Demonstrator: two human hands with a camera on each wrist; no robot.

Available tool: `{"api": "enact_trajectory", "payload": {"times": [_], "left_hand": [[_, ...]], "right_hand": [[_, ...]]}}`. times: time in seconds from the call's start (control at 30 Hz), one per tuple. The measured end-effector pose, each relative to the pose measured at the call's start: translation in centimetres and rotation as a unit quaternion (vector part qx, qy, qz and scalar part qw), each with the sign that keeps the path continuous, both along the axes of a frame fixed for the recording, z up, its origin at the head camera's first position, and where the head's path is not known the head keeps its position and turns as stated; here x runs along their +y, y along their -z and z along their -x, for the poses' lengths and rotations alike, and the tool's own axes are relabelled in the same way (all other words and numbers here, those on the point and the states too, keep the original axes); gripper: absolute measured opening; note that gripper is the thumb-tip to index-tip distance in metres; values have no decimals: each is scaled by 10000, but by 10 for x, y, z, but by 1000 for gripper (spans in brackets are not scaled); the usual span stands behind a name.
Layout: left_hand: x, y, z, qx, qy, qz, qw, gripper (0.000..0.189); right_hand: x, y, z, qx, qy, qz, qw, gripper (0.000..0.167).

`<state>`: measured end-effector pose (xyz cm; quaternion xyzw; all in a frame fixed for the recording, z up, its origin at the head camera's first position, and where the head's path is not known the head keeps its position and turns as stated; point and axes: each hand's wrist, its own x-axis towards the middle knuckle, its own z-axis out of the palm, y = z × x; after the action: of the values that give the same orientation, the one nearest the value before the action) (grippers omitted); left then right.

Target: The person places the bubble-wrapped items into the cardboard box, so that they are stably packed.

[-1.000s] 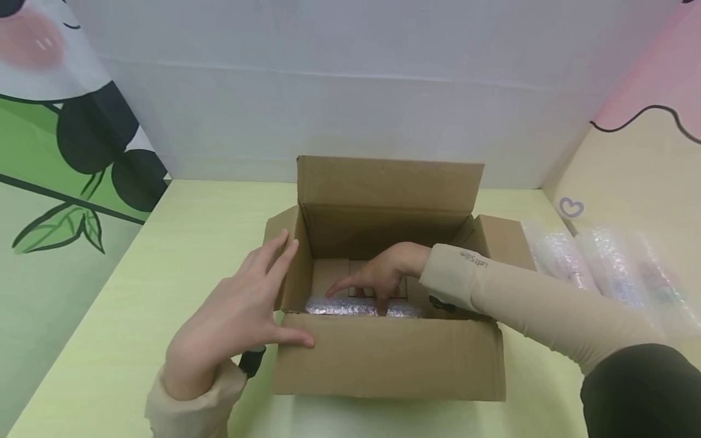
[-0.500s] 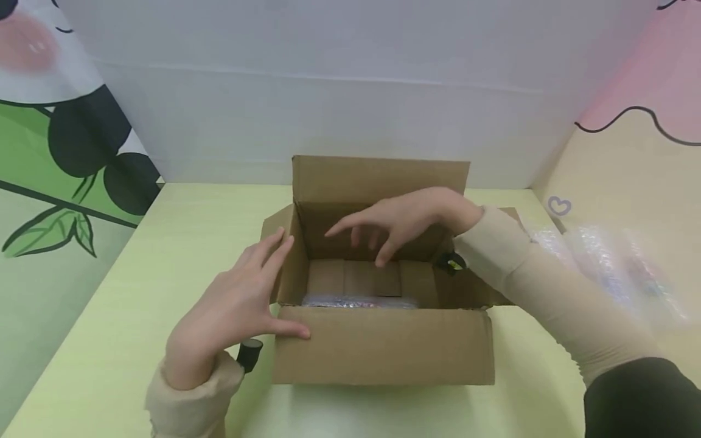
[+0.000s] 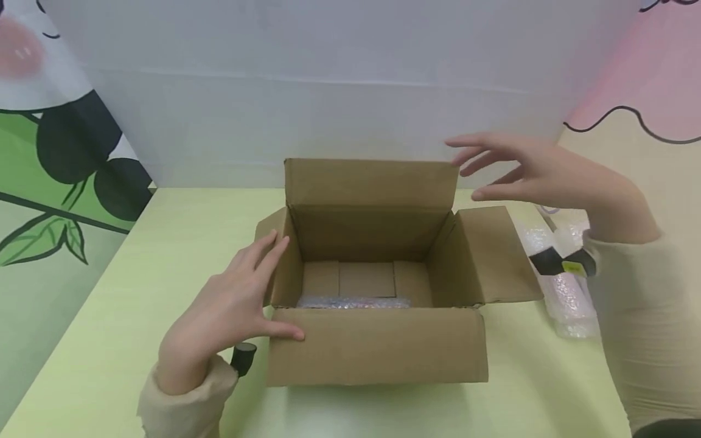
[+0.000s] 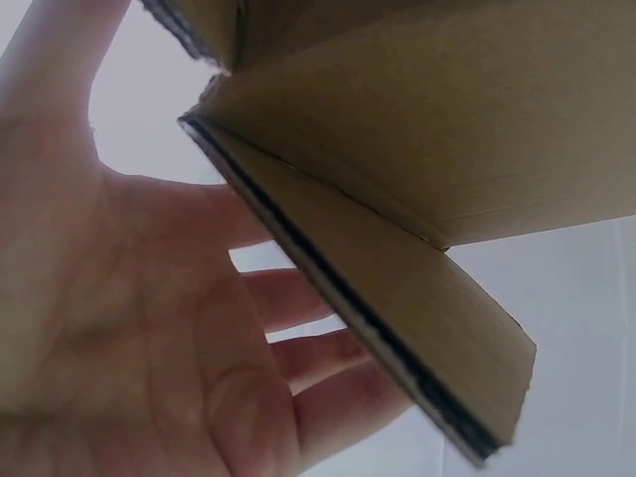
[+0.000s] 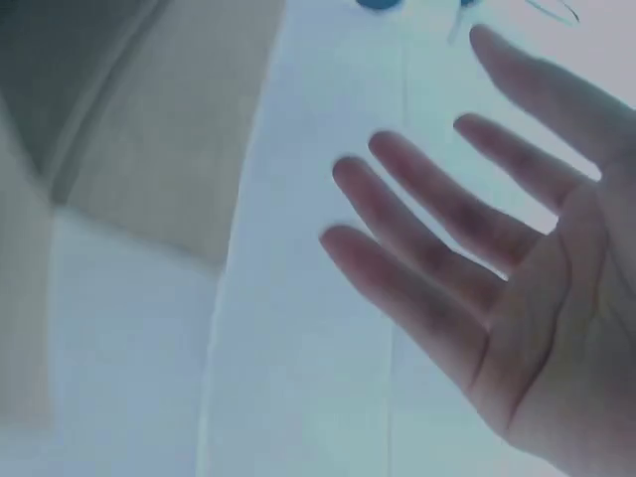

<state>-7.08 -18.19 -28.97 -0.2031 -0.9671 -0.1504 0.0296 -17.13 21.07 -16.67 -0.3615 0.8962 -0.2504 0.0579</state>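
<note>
An uncovered cardboard box (image 3: 378, 347) stands on the table with its flaps folded outward. Inside, along the front wall, lies a bubble-wrapped package (image 3: 350, 302), mostly hidden by that wall. My left hand (image 3: 219, 304) rests at the near left corner, thumb on the front flap and fingers against the left flap. In the left wrist view those straight fingers (image 4: 308, 308) lie along the outside of the flap (image 4: 397, 288). Above and beyond the right flap (image 3: 498, 255), my right hand (image 3: 553, 176) hangs in the air, fingers spread and holding nothing.
Bubble-wrapped packages (image 3: 569, 298) lie on the table right of the box, partly hidden by the right sleeve (image 3: 646, 328). A white wall (image 3: 328, 109) rises behind the table (image 3: 181, 243), with printed panels at both sides.
My right hand has let go of the bubble-wrapped package in the box, risen out and swung right, above the packages there. My left hand stays at the box corner.
</note>
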Motion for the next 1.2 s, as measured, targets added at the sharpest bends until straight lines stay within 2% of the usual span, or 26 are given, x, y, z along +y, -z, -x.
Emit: {"api": "enact_trajectory", "payload": {"times": [0.1, 0.2, 0.3, 0.47, 0.57, 0.7, 0.87, 0.97, 1.1, 1.2], "left_hand": [[-2, 1, -1, 5, -22, -7, 10000, 129], [-5, 2, -1, 9, -56, 15, 10000, 126], [-7, 2, -2, 1, -92, 51, 9999, 124], [-9, 2, -3, -10, -121, 69, 9999, 125], [-10, 2, -3, 1, -127, 59, 9999, 126], [-10, 3, -3, 18, -131, 47, 9999, 126], [-10, 3, -3, 24, -116, 73, 9999, 126], [-10, 3, -3, 5, -113, 80, 9999, 126], [-10, 3, -3, 24, -110, 89, 9999, 126], [-10, 3, -3, 40, -91, 92, 9999, 125]], "right_hand": [[24, 10, -8, 488, 527, 140, 9973, 72], [45, 27, -15, 906, 972, 332, 9906, 74], [60, 48, -23, 970, 1429, 673, 9827, 73], [81, 83, -32, 805, 2311, 1050, 9639, 69], [94, 104, -32, 783, 2803, 846, 9530, 68], [110, 131, -31, 801, 3315, 198, 9398, 70], [124, 163, -30, 731, 3699, -365, 9255, 71], [130, 177, -28, 794, 3822, -553, 9190, 69], [135, 188, -25, 663, 3880, -584, 9174, 67], [138, 195, -24, 380, 3939, -590, 9165, 68]]}}
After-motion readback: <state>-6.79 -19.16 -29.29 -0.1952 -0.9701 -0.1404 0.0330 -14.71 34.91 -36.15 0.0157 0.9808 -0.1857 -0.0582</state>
